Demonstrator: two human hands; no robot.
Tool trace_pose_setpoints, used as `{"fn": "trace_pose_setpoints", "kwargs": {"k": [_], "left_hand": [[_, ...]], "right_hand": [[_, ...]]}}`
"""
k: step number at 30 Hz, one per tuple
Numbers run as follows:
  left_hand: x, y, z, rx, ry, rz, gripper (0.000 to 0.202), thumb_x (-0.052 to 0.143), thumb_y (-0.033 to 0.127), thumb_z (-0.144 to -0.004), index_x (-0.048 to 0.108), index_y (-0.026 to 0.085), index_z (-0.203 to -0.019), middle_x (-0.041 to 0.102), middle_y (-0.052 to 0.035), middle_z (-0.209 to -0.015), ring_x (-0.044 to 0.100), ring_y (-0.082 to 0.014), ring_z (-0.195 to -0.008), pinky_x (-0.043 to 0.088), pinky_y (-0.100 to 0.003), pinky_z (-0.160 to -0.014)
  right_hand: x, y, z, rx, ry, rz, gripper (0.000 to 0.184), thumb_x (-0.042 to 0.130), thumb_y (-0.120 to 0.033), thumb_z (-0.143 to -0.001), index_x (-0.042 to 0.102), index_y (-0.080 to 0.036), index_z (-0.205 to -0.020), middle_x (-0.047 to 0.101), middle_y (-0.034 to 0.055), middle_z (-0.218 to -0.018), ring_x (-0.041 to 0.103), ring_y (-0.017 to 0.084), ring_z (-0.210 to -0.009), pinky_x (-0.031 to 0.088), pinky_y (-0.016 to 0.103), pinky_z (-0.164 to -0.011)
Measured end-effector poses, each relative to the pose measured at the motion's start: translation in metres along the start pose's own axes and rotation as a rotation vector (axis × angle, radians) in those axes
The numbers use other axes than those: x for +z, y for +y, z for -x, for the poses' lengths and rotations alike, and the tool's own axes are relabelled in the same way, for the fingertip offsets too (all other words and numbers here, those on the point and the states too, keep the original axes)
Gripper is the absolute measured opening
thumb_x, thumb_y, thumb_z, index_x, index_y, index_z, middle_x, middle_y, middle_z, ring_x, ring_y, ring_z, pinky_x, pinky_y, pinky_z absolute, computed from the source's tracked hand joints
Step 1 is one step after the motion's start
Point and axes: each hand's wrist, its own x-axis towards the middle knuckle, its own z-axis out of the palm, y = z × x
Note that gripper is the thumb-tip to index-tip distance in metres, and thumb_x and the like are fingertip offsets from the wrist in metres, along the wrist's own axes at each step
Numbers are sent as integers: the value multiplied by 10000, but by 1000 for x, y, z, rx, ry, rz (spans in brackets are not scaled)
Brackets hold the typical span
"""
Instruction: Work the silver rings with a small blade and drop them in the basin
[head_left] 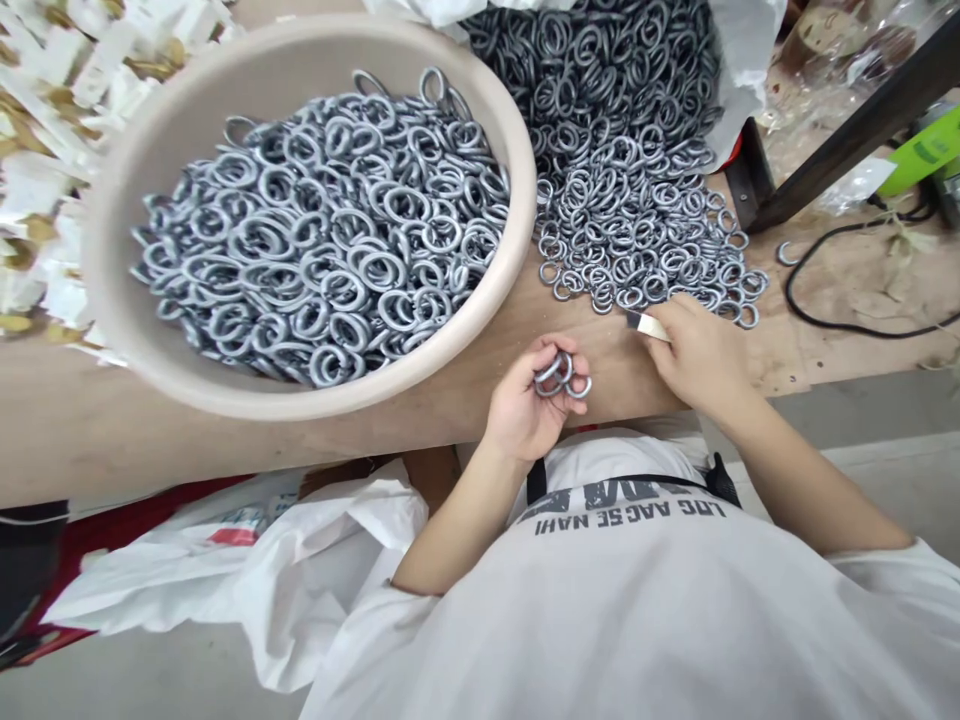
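My left hand (525,400) is raised over the wooden table edge, with its fingers curled around a small bunch of grey metal rings (562,376). My right hand (697,355) pinches a small cream-coloured strip with a metal tip (646,325), which touches or nearly touches the edge of a loose heap of grey metal rings (637,235). A wide beige basin (300,405) stands to the left, heaped with larger-looking grey rings (322,240). The heap on the table spills out of a white bag (742,70).
Several white and gold pieces (45,200) lie at the far left of the wooden table (225,440). To the right are a black cable (847,325), a dark metal bar (847,140), a green object (922,150) and a lone ring (787,254). A white plastic bag (300,570) lies below the table.
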Motion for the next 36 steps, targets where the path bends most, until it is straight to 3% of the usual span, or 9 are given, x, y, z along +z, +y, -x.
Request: {"fn": "trace_pose_setpoints", "kwargs": {"k": [2, 4, 6, 9, 13, 18, 22, 29, 36], "left_hand": [[2, -3, -1, -33, 32, 11, 212, 686, 375, -833, 628, 171, -830, 665, -18, -785, 632, -125, -643, 552, -210, -449], [7, -10, -2, -37, 90, -31, 288, 683, 435, -845, 590, 170, -782, 647, -14, -759, 617, -115, -605, 494, -185, -400], [13, -16, -2, -53, 113, -111, 366, 689, 517, -860, 590, 170, -800, 620, -1, -715, 565, -89, -532, 377, -153, -349], [21, -23, 1, -147, 22, -222, 543, 621, 695, -865, 617, 153, -825, 562, 10, -631, 451, -55, -444, 225, -154, -336], [25, -24, 4, -214, -76, -210, 610, 603, 768, -836, 522, 172, -735, 432, 55, -556, 334, -39, -421, 188, -167, -369], [28, -31, 2, 4, 77, -208, 551, 709, 665, -820, 453, 189, -708, 397, 78, -521, 294, -36, -429, 240, -157, -412], [33, -32, 0, 24, 110, -193, 585, 696, 694, -817, 428, 190, -687, 385, 76, -520, 289, -34, -421, 207, -162, -397], [37, -29, 0, 49, 221, -163, 600, 713, 718, -786, 443, 190, -695, 376, 85, -518, 291, -31, -408, 206, -164, -382], [35, -28, -2, 56, 185, -163, 566, 782, 641, -761, 440, 197, -686, 367, 96, -487, 288, -37, -396, 222, -171, -381]], "right_hand": [[-6, -6, 0, -28, -8, -348, 224, 565, -369, -994, 688, -202, -912, 646, 50, -869, 600, 211, -814, 385, 325, -701], [-10, -15, 1, -64, -98, -658, 278, 551, -402, -1011, 658, -202, -851, 624, 21, -798, 586, 184, -772, 411, 316, -718], [-12, -22, 1, -124, -187, -787, 295, 548, -395, -1020, 637, -202, -815, 615, 8, -768, 569, 170, -753, 415, 314, -727], [-9, -26, -3, -219, -160, -746, 285, 560, -363, -1018, 630, -200, -795, 594, 6, -751, 548, 167, -760, 407, 319, -749], [-2, -24, -5, -302, -64, -746, 238, 585, -384, -1006, 655, -207, -863, 602, 9, -793, 558, 167, -779, 417, 316, -752], [4, -28, 3, -242, -39, -759, 268, 743, -471, -890, 674, -229, -983, 665, 4, -893, 596, 171, -807, 435, 313, -765], [4, -30, 9, -63, -19, -749, 327, 546, -533, -1003, 619, -224, -925, 604, -7, -769, 554, 160, -708, 404, 301, -679], [-5, -34, 23, -252, -61, -261, 460, 448, -552, -1024, 536, -215, -724, 539, 6, -673, 474, 150, -648, 294, 312, -634], [-4, -39, 22, -258, -114, -289, 496, 433, -563, -1030, 500, -210, -688, 537, -3, -659, 450, 130, -614, 261, 306, -618]]}}
